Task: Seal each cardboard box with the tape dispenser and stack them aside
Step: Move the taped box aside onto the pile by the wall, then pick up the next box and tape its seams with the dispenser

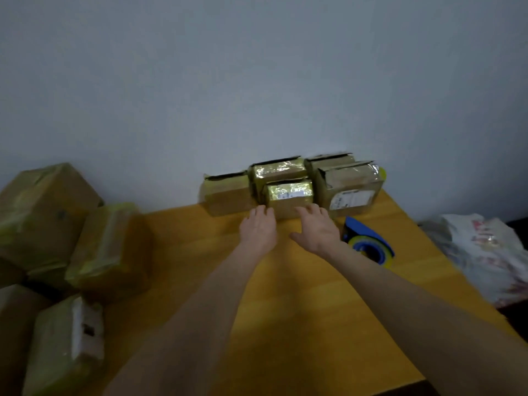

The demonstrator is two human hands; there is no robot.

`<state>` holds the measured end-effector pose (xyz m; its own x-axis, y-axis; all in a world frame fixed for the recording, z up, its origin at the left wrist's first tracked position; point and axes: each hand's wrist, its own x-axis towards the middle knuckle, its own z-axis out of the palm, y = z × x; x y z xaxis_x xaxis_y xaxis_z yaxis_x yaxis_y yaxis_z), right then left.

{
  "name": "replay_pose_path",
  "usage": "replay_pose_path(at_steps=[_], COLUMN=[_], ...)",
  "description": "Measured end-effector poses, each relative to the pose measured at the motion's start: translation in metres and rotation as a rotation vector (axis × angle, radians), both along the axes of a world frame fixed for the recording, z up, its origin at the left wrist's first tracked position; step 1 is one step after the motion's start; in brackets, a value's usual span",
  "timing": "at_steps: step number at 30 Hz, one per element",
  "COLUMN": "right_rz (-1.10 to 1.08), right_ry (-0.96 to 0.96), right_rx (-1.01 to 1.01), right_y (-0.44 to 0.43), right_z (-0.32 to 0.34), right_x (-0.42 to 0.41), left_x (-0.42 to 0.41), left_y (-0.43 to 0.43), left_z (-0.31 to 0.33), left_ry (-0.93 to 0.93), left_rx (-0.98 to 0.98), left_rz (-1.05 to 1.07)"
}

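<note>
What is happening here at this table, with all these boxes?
A person reaches with both hands for a small box with shiny tape on top, which stands among other boxes lined along the wall at the far edge of the yellow table. The left hand and the right hand are open, with fingertips at the box's front. The blue tape dispenser lies beside the right hand. More boxes are piled on the left.

Left grip (pixel 258 230): bare hand, fingers and knuckles visible. Right grip (pixel 317 230): bare hand, thumb and fingers visible. Left forearm (pixel 200 310), right forearm (pixel 400 295): bare, uncovered from wrist to frame edge. Finer detail blurred.
</note>
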<state>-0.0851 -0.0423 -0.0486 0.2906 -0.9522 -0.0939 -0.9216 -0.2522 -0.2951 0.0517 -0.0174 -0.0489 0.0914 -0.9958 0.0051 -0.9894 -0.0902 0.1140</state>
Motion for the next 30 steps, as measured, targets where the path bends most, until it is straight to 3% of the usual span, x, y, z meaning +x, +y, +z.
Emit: replay_pose_path(at_steps=[8,12,21,30], right_rz=[-0.014,-0.076,-0.493,-0.317], right_ry=[-0.002,-0.032,-0.463,-0.784], right_rx=[0.002,0.017,0.108,0.383], right_y=[-0.054,-0.084,-0.149,-0.197], right_z=[0.005,0.001,-0.01,-0.025], right_x=[-0.093,-0.114,-0.175,-0.196], left_x=[-0.097,-0.114,-0.131,-0.153], left_y=[-0.047,-0.08,-0.141,-0.171], left_z=[0.002,-0.005,-0.014,-0.019], left_ry=[0.042,0.169,0.696,0.992], left_rx=[-0.057,-0.087,-0.109,0.018], left_rz=[-0.038,-0.025,0.277,0.47])
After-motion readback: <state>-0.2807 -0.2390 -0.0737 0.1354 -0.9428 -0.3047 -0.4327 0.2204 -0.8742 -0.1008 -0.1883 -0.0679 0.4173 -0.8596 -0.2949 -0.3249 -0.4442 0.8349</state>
